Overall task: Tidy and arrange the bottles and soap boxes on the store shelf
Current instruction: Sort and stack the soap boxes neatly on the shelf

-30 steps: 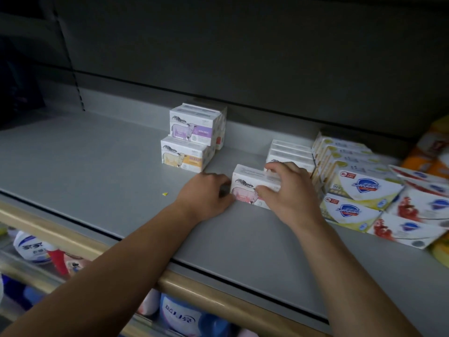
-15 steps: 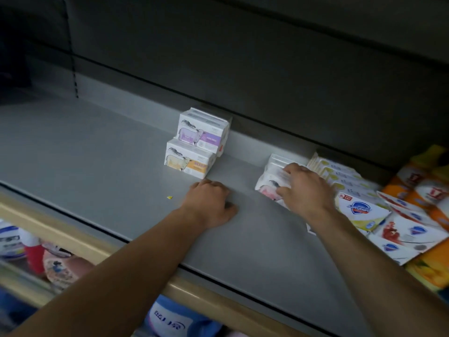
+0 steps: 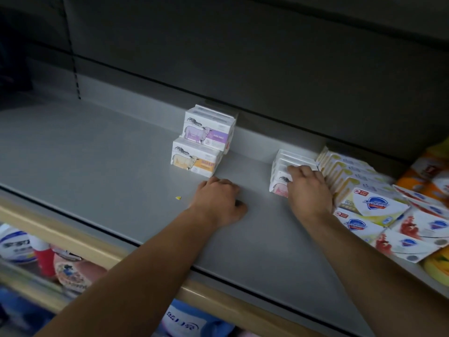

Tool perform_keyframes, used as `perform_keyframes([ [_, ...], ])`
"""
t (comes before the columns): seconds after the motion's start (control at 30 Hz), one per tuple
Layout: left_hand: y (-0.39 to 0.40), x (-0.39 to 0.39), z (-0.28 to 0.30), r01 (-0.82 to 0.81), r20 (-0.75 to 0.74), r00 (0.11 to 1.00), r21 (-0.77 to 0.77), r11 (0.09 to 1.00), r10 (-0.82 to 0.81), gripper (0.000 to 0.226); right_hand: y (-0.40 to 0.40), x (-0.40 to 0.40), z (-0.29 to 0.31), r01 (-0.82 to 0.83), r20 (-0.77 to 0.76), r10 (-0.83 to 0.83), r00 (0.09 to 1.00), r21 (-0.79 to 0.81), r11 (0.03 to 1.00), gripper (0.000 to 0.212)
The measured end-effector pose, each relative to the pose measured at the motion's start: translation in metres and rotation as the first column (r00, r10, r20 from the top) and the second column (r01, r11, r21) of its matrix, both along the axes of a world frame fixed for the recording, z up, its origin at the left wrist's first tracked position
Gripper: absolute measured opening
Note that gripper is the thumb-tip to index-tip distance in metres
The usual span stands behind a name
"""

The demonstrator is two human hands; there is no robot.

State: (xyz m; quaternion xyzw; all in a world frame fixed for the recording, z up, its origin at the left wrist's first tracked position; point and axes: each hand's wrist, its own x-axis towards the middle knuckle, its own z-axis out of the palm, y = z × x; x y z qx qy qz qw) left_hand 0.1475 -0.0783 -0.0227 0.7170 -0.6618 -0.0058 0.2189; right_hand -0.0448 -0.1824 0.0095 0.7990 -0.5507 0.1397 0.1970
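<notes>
Shelf (image 3: 97, 152) grey, lit dimly. Left hand (image 3: 218, 205) resting knuckles-up near the middle, fingers curled under, holding nothing. Right hand (image 3: 308, 190) draped over the pink soap box (image 3: 279, 184), fingers curled on its top, at the near end of a row of white boxes (image 3: 294, 158). Farther left, purple box (image 3: 209, 130) stacked behind orange box (image 3: 194, 158). Right, blue-logo boxes (image 3: 374, 205) and orange bottles (image 3: 430, 173).

two stacked soap boxes (image 3: 202, 144) at shelf (image 3: 97, 154) rear; row of boxes (image 3: 289, 164) to their right, under right hand (image 3: 308, 190); left hand (image 3: 218, 203) between, on shelf.
</notes>
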Motion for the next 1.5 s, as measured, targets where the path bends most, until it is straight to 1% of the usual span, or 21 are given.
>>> perform_keyframes([
  [0.1,0.0,0.0,0.0,0.002,0.002,1.0,0.003,1.0,-0.002,0.044,0.009,0.004,-0.006,0.015,0.014,-0.015,1.0,0.017,1.0,0.06],
  [0.17,0.0,0.0,0.0,0.002,-0.001,1.0,0.0,1.0,-0.002,0.046,0.018,0.005,-0.009,-0.004,0.086,0.005,0.996,-0.011,1.0,0.063],
  [0.23,0.001,0.0,0.001,-0.003,-0.013,1.0,0.006,1.0,0.003,0.052,0.026,0.005,-0.013,-0.026,0.175,0.033,0.984,-0.038,0.999,0.062],
  [0.33,0.001,-0.001,0.003,-0.001,-0.021,1.0,0.022,1.0,0.001,0.063,0.032,0.006,-0.022,-0.029,0.232,0.025,0.972,0.015,0.999,0.065],
  [0.4,0.002,0.0,0.003,0.012,-0.053,0.999,0.005,1.0,-0.012,0.059,0.032,0.007,-0.025,-0.031,0.264,0.022,0.964,0.032,0.999,0.067],
  [0.47,0.002,0.002,0.004,0.021,-0.119,0.993,-0.041,0.999,-0.025,0.048,0.031,0.007,-0.025,-0.034,0.287,0.02,0.958,0.045,0.998,0.067],
  [0.57,0.004,0.004,0.01,-0.01,-0.174,0.985,-0.172,0.985,-0.02,0.038,0.03,0.005,-0.026,-0.051,0.293,0.027,0.956,0.076,0.996,0.07],
  [0.63,0.005,0.006,0.016,-0.087,-0.193,0.981,-0.283,0.955,0.032,0.035,0.03,0.004,-0.025,-0.059,0.299,0.029,0.954,0.093,0.994,0.071],
  [0.7,0.003,0.012,0.024,-0.157,-0.189,0.977,-0.349,0.924,0.094,0.037,0.029,0.004,-0.023,-0.065,0.312,0.031,0.95,0.1,0.993,0.071],
  [0.77,-0.003,0.024,0.03,-0.217,-0.133,0.975,-0.344,0.914,0.181,0.041,0.028,0.003,-0.02,-0.071,0.334,0.033,0.942,0.104,0.992,0.069],
  [0.83,-0.012,0.044,0.034,-0.311,-0.094,0.95,-0.301,0.902,0.297,0.047,0.028,0.002,-0.018,-0.078,0.345,0.037,0.938,0.108,0.991,0.067],
  [0.87,-0.016,0.056,0.035,-0.377,-0.124,0.926,-0.277,0.884,0.356,0.051,0.029,0.003,-0.017,-0.086,0.346,0.045,0.937,0.103,0.991,0.066],
  [0.9,-0.019,0.066,0.035,-0.45,-0.196,0.89,-0.244,0.859,0.411,0.057,0.03,0.003,-0.016,-0.095,0.353,0.057,0.934,0.093,0.991,0.066],
  [0.97,-0.023,0.085,0.033,-0.569,-0.414,0.773,-0.117,0.814,0.481,0.073,0.032,0.004,-0.013,-0.119,0.365,0.083,0.927,0.077,0.99,0.063],
  [1.03,-0.027,0.094,0.029,-0.57,-0.578,0.67,0.004,0.822,0.467,0.081,0.034,0.005,-0.011,-0.141,0.371,0.098,0.924,0.092,0.986,0.062],
  [1.1,-0.031,0.098,0.025,-0.521,-0.658,0.636,0.018,0.854,0.402,0.074,0.035,0.005,-0.011,-0.158,0.376,0.107,0.92,0.107,0.982,0.062],
  [1.17,-0.034,0.1,0.024,-0.484,-0.675,0.65,-0.015,0.875,0.348,0.062,0.036,0.005,-0.01,-0.17,0.394,0.12,0.911,0.093,0.981,0.061],
  [1.23,-0.034,0.102,0.023,-0.467,-0.658,0.673,-0.024,0.884,0.338,0.054,0.036,0.005,-0.009,-0.181,0.415,0.137,0.899,0.069,0.981,0.058],
  [1.37,-0.025,0.098,0.021,-0.521,-0.561,0.706,0.001,0.854,0.432,0.056,0.038,0.007,-0.008,-0.198,0.445,0.158,0.882,0.045,0.979,0.054],
  [1.43,-0.018,0.091,0.021,-0.525,-0.516,0.734,-0.018,0.851,0.442,0.054,0.038,0.007,-0.008,-0.201,0.454,0.163,0.876,0.036,0.979,0.054],
  [1.5,-0.009,0.082,0.021,-0.512,-0.503,0.758,-0.066,0.856,0.415,0.048,0.039,0.006,-0.008,-0.205,0.472,0.167,0.866,0.029,0.978,0.054],
])
